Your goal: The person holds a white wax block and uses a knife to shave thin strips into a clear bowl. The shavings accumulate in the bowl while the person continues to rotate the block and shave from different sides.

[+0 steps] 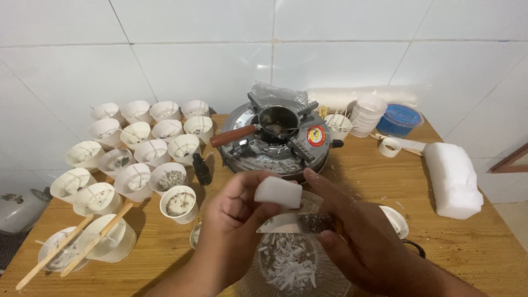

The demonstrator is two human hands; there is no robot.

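Near the tabletop's front edge, the left hand pinches a white, smooth-edged wax block while the right hand fingers close around a knife over a glass bowl of white shavings.

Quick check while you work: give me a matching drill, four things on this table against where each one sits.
Things:
1. small white wax block
2. large white wax slab
3. dark dropper bottle
4. wooden sticks

Places:
A. far right of the table
B. across the cups at the near left
C. in the left hand, over the glass bowl of shavings
D. between the white cups and the stove

Pairs: 1-C, 2-A, 3-D, 4-B
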